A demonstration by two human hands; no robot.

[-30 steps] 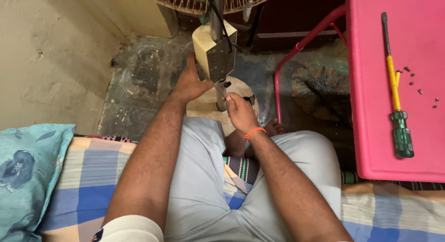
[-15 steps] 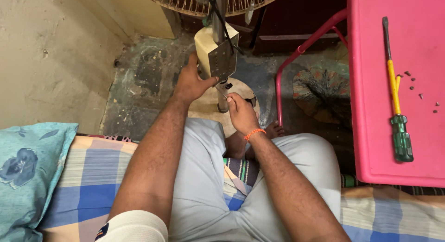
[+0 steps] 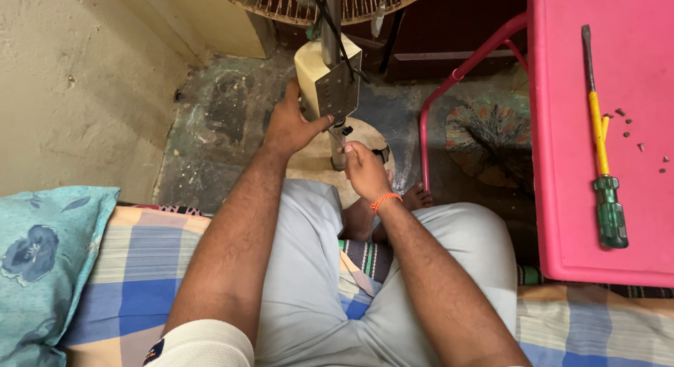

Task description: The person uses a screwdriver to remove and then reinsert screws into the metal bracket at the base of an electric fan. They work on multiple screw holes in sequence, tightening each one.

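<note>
A standing fan is in front of me: its wire grille (image 3: 330,2) at the top, a cream control box (image 3: 319,68) with a grey metal plate (image 3: 338,92) on its front, and a round base (image 3: 365,146) on the floor. My left hand (image 3: 291,125) grips the side of the cream box, thumb against the plate. Just below the plate, my right hand (image 3: 365,172), an orange band on its wrist, pinches a small part on the pole. What that part is stays hidden by the fingers.
A pink table (image 3: 604,135) at the right carries a yellow and green screwdriver (image 3: 602,149) and several small loose screws (image 3: 639,139). A woven hand fan (image 3: 488,142) lies on the floor. I sit on a checked bedsheet (image 3: 133,269) with a blue pillow (image 3: 42,254).
The view has shifted slightly. Both hands stay at the fan's control box; my right hand has edged a little closer under the plate.
</note>
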